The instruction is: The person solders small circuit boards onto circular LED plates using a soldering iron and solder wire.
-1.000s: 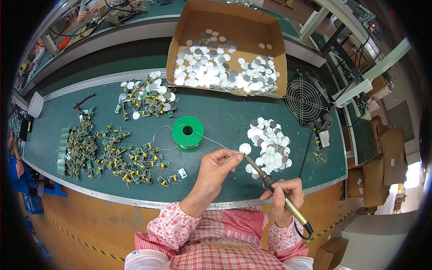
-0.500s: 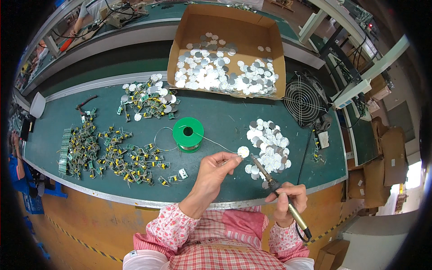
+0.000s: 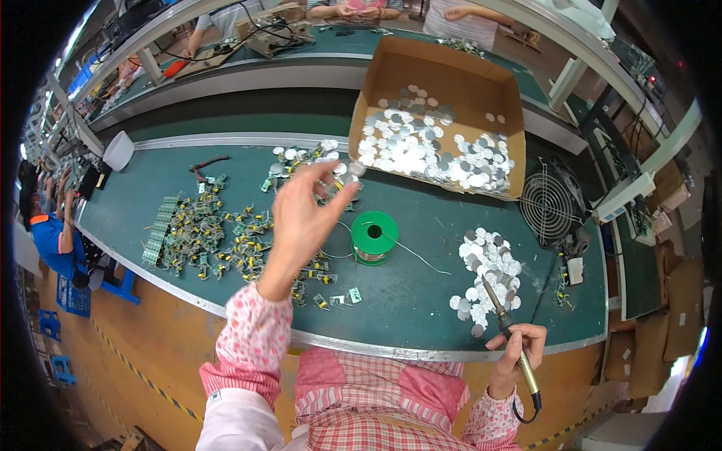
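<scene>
Right hand (image 3: 520, 352): my fingers grip the soldering iron (image 3: 507, 325), tip over white discs (image 3: 492, 255), right. Left hand (image 3: 299, 214): my fingers are parted at the far board pile (image 3: 290, 159). Green wire spool (image 3: 385, 228) stands between; open carton (image 3: 470, 83) crowds the desk's (image 3: 421, 304) far edge.

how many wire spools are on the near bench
1: the green spool sits between the left hand and the loose pile of discs. No other shows, but that hand hides some of the bench.
</scene>
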Demonstrator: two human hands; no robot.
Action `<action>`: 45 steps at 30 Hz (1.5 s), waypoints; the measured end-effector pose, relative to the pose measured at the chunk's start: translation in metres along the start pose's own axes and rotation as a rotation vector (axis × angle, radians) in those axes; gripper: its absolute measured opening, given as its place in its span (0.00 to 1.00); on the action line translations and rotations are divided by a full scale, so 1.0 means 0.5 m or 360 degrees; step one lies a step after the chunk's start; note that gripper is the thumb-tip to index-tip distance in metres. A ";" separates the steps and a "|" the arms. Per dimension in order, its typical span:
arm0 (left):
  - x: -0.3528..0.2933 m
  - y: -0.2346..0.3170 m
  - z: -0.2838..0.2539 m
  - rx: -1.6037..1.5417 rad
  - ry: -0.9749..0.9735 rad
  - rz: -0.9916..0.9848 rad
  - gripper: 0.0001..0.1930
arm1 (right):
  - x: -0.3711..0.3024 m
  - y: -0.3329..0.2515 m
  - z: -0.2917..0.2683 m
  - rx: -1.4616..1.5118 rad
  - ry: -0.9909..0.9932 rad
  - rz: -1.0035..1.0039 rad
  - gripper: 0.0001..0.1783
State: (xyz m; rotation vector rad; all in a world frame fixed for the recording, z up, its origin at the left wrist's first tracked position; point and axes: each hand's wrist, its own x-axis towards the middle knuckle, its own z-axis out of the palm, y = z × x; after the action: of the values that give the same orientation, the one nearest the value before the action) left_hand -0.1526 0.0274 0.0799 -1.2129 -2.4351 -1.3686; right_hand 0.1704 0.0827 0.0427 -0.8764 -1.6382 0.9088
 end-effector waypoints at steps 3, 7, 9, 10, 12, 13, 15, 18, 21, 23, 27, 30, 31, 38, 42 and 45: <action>-0.003 -0.031 -0.029 0.0395 0.0181 0.0230 0.16 | 0.000 0.003 0.008 0.0022 0.0047 0.0044 0.09; -0.117 0.003 -0.046 0.0190 -0.0794 0.0291 0.10 | -0.002 0.021 0.006 0.0025 0.0085 0.0200 0.09; -0.187 0.023 -0.041 0.0690 -0.0711 0.0565 0.09 | -0.004 0.022 0.016 0.0027 0.0038 0.0274 0.08; -0.217 0.025 -0.029 0.0703 -0.0700 0.0562 0.09 | -0.005 0.023 0.015 0.0036 -0.0040 0.0257 0.08; -0.252 0.006 0.010 0.0876 -0.0579 0.0585 0.12 | -0.004 0.016 0.025 0.0053 -0.0077 0.0285 0.09; -0.259 0.000 0.022 0.0885 -0.0561 0.0598 0.12 | -0.004 0.014 0.030 0.0048 -0.0110 0.0325 0.10; -0.262 0.008 0.037 0.0656 -0.0476 0.0566 0.13 | -0.012 0.018 0.029 0.0035 -0.0203 0.0358 0.14; -0.263 0.035 0.051 -0.0089 -0.0650 0.0105 0.12 | -0.020 0.027 0.046 0.0262 -0.0366 0.0415 0.16; -0.264 0.064 0.076 -0.1031 -0.0957 -0.0480 0.11 | -0.026 0.026 0.082 0.0192 -0.0416 0.0336 0.10; -0.269 0.087 0.092 -0.1785 -0.1007 -0.0877 0.12 | -0.027 0.022 0.097 0.0185 -0.0394 0.0277 0.14; -0.288 0.112 0.111 -0.1904 -0.1132 -0.0998 0.13 | -0.028 0.020 0.106 0.0264 -0.0274 0.0185 0.16; -0.294 0.120 0.124 -0.1954 -0.1179 -0.1024 0.13 | -0.027 0.019 0.097 0.0321 -0.0248 0.0207 0.15; -0.293 0.120 0.128 -0.1970 -0.1217 -0.1029 0.14 | -0.026 0.019 0.095 0.0316 -0.0242 0.0208 0.15; -0.288 0.116 0.136 -0.1881 -0.1286 -0.1101 0.14 | -0.025 0.015 0.079 0.0101 -0.0323 0.0055 0.15; -0.290 0.129 0.144 -0.1966 -0.1295 -0.1161 0.12 | -0.024 0.022 0.072 0.0035 -0.0242 0.0005 0.14; -0.288 0.133 0.142 -0.1908 -0.1412 -0.1108 0.11 | -0.008 0.014 0.060 0.0089 -0.0136 0.0087 0.13</action>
State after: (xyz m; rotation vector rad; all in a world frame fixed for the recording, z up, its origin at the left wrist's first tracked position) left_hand 0.0101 0.0145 0.0204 -1.3205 -2.6056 -3.4450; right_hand 0.1429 0.0781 0.0291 -0.8581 -1.6604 1.0376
